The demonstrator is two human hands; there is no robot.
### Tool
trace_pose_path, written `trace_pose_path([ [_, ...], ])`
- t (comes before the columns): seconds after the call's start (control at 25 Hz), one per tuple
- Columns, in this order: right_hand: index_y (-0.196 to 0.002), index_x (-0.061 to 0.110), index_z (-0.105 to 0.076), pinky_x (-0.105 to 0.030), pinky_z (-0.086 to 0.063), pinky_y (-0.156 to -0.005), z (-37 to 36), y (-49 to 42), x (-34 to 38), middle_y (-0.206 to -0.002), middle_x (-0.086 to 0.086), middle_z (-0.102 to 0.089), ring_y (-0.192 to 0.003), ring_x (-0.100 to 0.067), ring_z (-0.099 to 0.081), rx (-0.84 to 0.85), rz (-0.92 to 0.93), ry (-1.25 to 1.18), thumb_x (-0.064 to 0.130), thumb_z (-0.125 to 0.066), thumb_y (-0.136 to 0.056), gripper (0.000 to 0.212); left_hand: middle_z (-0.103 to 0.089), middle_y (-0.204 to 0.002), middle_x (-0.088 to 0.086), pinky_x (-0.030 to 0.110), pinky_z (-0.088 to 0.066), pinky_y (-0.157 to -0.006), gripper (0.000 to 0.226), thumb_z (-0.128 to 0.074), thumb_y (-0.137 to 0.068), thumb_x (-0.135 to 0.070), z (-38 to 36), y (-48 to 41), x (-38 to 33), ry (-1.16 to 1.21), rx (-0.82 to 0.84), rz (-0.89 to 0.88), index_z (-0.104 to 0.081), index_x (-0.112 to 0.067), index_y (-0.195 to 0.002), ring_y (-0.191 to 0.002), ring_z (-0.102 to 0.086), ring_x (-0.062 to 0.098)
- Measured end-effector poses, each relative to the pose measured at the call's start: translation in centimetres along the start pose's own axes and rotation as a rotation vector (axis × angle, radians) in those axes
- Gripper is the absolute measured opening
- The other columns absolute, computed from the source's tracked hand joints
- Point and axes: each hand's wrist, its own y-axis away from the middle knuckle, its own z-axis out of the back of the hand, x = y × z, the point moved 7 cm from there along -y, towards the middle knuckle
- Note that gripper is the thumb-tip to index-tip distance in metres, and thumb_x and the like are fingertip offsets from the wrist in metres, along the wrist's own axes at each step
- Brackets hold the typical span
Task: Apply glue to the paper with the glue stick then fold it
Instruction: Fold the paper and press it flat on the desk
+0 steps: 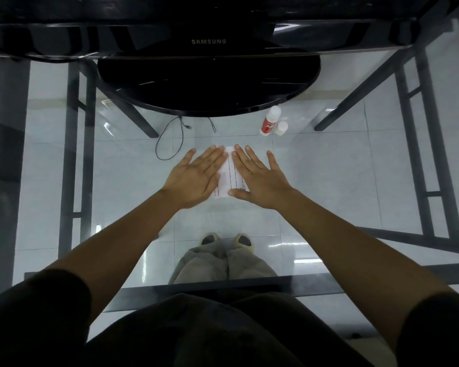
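I have both hands flat on the paper [229, 172], which lies on the glass counter [329, 165] in front of the monitor base [210, 86]. The left hand [195, 178] covers its left side and the right hand [260, 178] its right side; each grip is open, palms down, holding nothing. The paper looks already folded, only a narrow strip shows between my hands. The glue stick [269, 121] lies near the base, its cap [281, 128] just beside it. My worry: the glass is slippery, so uneven pressing may slide the paper and make the edges not match. Also wet glue could squeeze out and stick the paper to the counter. The open stick may dry.
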Motion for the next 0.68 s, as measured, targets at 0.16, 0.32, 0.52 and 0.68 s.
trace_pose_path([
  [0.16,-0.146,0.013,0.011,-0.054,0.003,-0.113,0.0,0.0,0.0,-0.157,-0.003,0.014,-0.144,-0.021,0.012,-0.007,-0.008,0.008,0.065,-0.03,-0.088,0.089,-0.003,-0.157,0.003,0.039,0.004,-0.112,0.056,-0.008,-0.096,-0.038,-0.1,-0.6,0.0,0.017,-0.016,0.172,0.005,-0.015,-0.145,-0.143,0.001,0.016],
  [0.32,-0.146,0.013,0.011,-0.054,0.005,-0.112,-0.2,-0.1,-0.2,-0.157,-0.003,0.014,-0.144,-0.021,0.012,-0.012,-0.014,0.021,0.065,-0.031,-0.088,0.088,0.009,-0.156,-0.001,0.047,0.005,-0.111,0.057,-0.004,-0.095,-0.043,-1.5,1.6,-1.1,0.094,-0.015,0.367,0.013,-0.018,-0.144,-0.142,0.013,0.019],
  [0.52,-0.147,0.013,0.006,-0.046,0.014,-0.111,0.0,1.3,0.2,-0.157,-0.005,0.009,-0.144,-0.021,0.011,-0.128,-0.047,0.011,0.06,-0.016,-0.092,0.076,0.01,-0.156,-0.003,0.047,0.008,-0.11,0.056,0.004,-0.092,-0.045,-1.5,2.0,-1.1,0.103,-0.048,0.405,0.023,-0.023,-0.14,-0.139,0.02,0.017],
  [0.68,-0.146,0.017,0.006,-0.039,0.024,-0.106,-1.2,3.0,3.3,-0.158,-0.003,0.001,-0.136,-0.013,0.023,-0.164,-0.02,-0.003,0.048,-0.006,-0.094,0.061,0.012,-0.156,-0.002,0.046,0.008,-0.109,0.055,0.007,-0.092,-0.045,-1.7,2.1,-1.0,0.049,-0.063,0.404,0.028,-0.023,-0.138,-0.135,0.026,0.015],
])
